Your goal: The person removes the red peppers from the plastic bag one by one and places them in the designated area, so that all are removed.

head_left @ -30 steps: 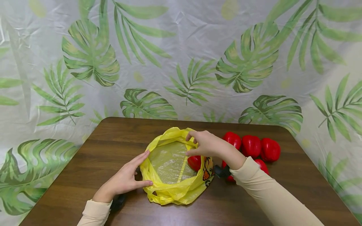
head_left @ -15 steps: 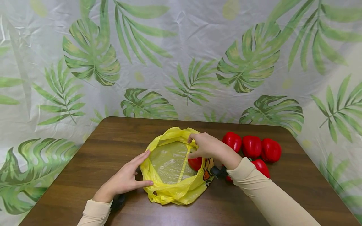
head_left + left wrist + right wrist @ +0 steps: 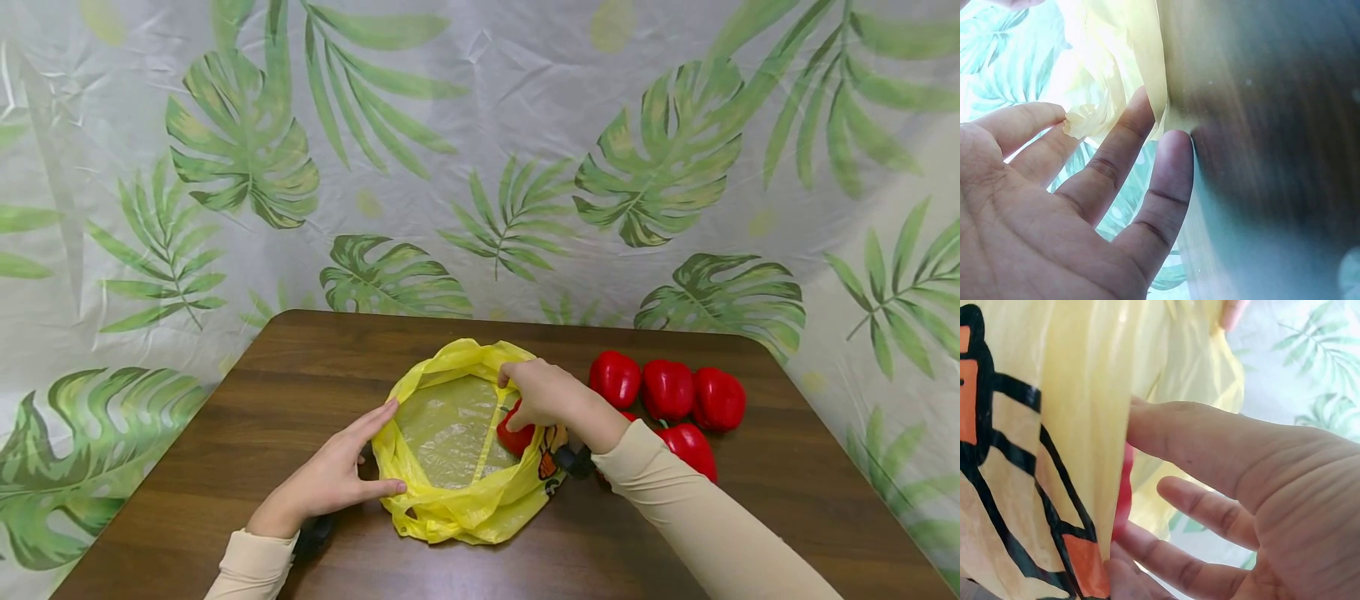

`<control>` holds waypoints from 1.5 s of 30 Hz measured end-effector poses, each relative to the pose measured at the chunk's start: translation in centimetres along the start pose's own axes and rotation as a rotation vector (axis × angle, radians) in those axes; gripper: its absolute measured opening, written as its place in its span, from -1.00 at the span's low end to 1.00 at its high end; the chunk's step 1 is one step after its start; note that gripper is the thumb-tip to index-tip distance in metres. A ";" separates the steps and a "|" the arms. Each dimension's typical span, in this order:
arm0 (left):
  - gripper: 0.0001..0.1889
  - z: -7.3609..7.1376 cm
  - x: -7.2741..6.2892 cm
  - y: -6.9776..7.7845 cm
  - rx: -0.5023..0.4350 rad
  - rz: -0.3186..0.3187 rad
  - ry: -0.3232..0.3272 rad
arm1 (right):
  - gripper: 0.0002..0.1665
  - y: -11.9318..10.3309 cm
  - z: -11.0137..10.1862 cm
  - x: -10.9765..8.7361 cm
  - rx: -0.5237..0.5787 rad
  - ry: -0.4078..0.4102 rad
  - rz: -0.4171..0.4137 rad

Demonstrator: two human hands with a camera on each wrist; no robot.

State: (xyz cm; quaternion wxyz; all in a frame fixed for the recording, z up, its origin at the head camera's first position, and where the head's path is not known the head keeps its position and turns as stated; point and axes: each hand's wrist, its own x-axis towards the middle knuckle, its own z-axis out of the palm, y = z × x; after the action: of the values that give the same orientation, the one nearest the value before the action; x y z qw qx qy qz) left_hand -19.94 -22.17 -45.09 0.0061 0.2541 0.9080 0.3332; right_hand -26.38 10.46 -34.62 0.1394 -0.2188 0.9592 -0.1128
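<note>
A yellow plastic bag [image 3: 465,508] stands with its mouth wide, rim rolled outward, on the wooden table. At its left side my left hand [image 3: 337,471] spreads its fingers, index and thumb tips touching the rim; the left wrist view shows this hand [image 3: 1079,194] with fingers mostly straight against the crumpled plastic [image 3: 1094,106]. My right hand [image 3: 551,396] reaches over the right rim and grips a red bell pepper [image 3: 514,437] inside the bag, thumb across it. In the right wrist view, a sliver of the pepper [image 3: 1124,494] shows between thumb and fingers, mostly hidden behind the bag.
Several more red bell peppers [image 3: 667,390] lie right of the bag, some partly covered by the right forearm [image 3: 697,508]. The brown table [image 3: 300,367] has its far edge against a leaf-patterned curtain [image 3: 480,167].
My right hand has lowered onto the pepper in the bag, its thumb now over it, and the pepper's green stem shows. The left hand has stayed at the rim.
</note>
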 end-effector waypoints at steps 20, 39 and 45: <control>0.13 0.0 0.0 0.0 0.002 0.001 0.006 | -0.47 -1.9 0.6 1.2 0.020 0.036 -0.090; 0.14 0.0 0.0 0.1 0.004 0.002 0.010 | -0.53 -2.5 0.4 1.6 0.122 -0.008 -0.100; 0.14 0.0 -0.1 0.0 0.006 0.004 0.008 | -0.46 -1.7 -0.5 1.1 0.138 -0.077 -0.136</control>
State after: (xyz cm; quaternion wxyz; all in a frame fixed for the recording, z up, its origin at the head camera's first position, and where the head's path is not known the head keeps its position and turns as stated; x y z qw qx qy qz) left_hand -19.87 -22.19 -45.11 0.0008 0.2547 0.9084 0.3316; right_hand -26.85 8.58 -33.91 0.1830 -0.2774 0.9260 -0.1791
